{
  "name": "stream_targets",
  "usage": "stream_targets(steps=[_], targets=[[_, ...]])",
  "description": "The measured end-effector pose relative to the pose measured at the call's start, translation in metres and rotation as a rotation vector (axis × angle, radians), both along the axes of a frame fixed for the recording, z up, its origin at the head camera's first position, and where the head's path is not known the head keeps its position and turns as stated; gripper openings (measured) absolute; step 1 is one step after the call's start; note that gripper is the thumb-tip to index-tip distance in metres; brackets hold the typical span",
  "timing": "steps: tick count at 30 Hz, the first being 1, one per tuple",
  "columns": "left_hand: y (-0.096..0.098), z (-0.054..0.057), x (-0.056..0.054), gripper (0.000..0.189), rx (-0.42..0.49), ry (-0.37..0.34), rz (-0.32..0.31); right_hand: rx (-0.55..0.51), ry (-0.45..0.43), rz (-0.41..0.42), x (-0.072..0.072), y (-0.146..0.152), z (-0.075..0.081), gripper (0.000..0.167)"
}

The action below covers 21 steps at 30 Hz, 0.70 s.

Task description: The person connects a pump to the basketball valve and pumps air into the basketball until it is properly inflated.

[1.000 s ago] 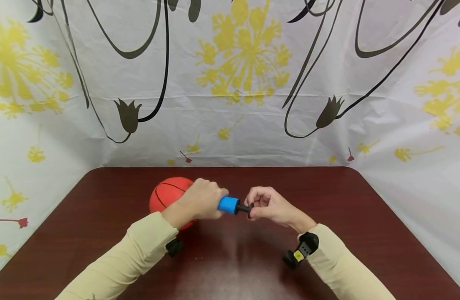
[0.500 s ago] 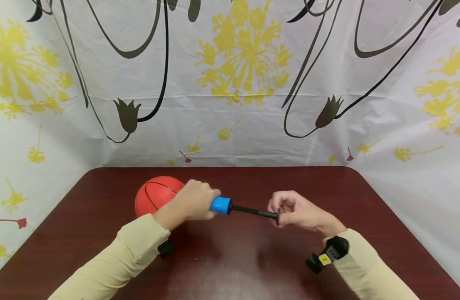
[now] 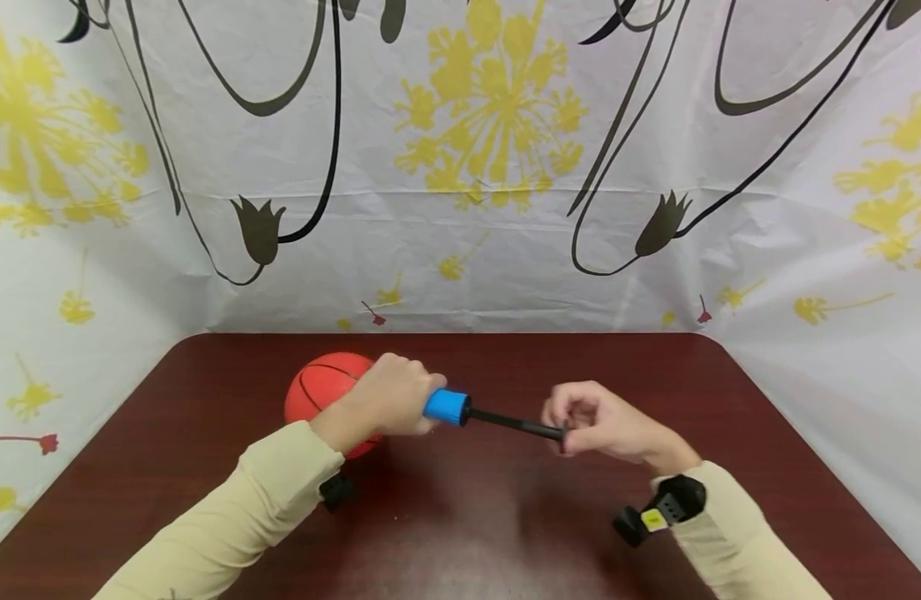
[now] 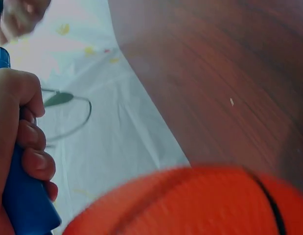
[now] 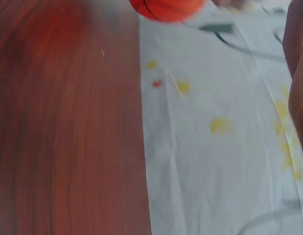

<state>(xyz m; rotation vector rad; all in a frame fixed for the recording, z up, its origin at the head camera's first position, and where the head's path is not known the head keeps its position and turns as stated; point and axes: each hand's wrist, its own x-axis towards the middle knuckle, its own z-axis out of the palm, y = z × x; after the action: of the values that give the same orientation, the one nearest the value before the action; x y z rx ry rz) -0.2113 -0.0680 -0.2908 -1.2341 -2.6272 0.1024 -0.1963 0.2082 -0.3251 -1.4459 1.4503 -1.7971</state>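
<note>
My left hand (image 3: 392, 396) grips the blue barrel of a hand pump (image 3: 447, 407), its fingers curled round it in the left wrist view. From the barrel's right end a long black rod (image 3: 513, 422) sticks out. At the rod's far end my right hand (image 3: 598, 421) pinches the small black handle between thumb and fingers. An orange-red basketball (image 3: 321, 385) sits behind and left of my left hand, partly hidden by it. The same ball (image 4: 205, 205) fills the bottom of the left wrist view. The pump's left end is hidden in the head view.
A dark reddish-brown table (image 3: 460, 533) lies under both hands. Behind it and at the sides hangs a white cloth (image 3: 460, 283) with yellow and dark flower prints. Each wrist wears a small black camera (image 3: 658, 510) on a strap.
My right hand has moved right, drawing the rod far out of the blue barrel, and is now nearly still. The ball and my left hand shifted left, then slightly back right.
</note>
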Motion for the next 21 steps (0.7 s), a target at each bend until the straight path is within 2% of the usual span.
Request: stream_targets(steps=[2,4,6,11,14,17,19,21], targets=[[-0.004,0.000,0.000,0.024,-0.003,0.004,0.017,-0.027,0.002,0.067,0.000,0.009,0.000,0.013],[-0.006,0.000,0.000,0.026,-0.009,0.007,0.039,-0.033,0.006,0.081,0.000,0.011,-0.001,0.013],[-0.003,-0.001,0.001,0.027,-0.012,0.002,0.049,-0.007,0.016,0.038,-0.003,0.005,-0.001,0.013],[0.010,0.001,0.002,0.023,0.030,0.014,0.055,0.094,0.048,-0.172,-0.012,-0.028,0.004,0.014],[0.012,0.001,0.002,0.020,0.041,0.012,0.047,0.133,0.050,-0.219,-0.015,-0.040,0.006,0.014],[0.010,0.001,0.000,0.020,0.030,0.007,0.023,0.137,0.013,-0.195,-0.015,-0.039,0.007,0.011],[0.006,0.000,-0.001,0.021,0.043,0.005,-0.004,0.097,-0.029,-0.138,-0.014,-0.030,0.007,0.011],[0.002,0.000,-0.003,0.022,0.055,0.022,-0.010,0.027,-0.053,-0.047,-0.013,-0.016,0.007,0.011]])
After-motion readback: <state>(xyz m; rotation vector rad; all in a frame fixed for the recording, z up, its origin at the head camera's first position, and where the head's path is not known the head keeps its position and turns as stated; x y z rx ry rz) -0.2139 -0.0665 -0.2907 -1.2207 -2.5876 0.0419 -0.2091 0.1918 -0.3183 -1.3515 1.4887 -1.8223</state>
